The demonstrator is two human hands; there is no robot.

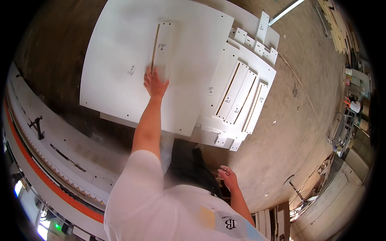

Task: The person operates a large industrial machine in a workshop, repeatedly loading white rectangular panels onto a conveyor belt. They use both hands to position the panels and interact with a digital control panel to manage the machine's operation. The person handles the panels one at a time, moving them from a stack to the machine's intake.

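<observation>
My left hand (155, 83) reaches out over a large white panel (112, 48). Its fingers are spread on the near end of a narrow white board (164, 36), with the thumb held apart toward the right. This board has a dark groove along its left edge, small holes at its far end and a label. My right hand (229, 178) hangs low beside my body, away from the panels. Its fingers are loosely curled and somewhat apart, and I see nothing held in them.
Several grooved narrow boards (233, 90) lie side by side on panels right of the large one. Small white pieces (259, 48) rest farther back. A long machine bed with an orange strip (36, 172) runs along the left. Brown floor (297, 96) extends right, toward stacked planks (335, 26).
</observation>
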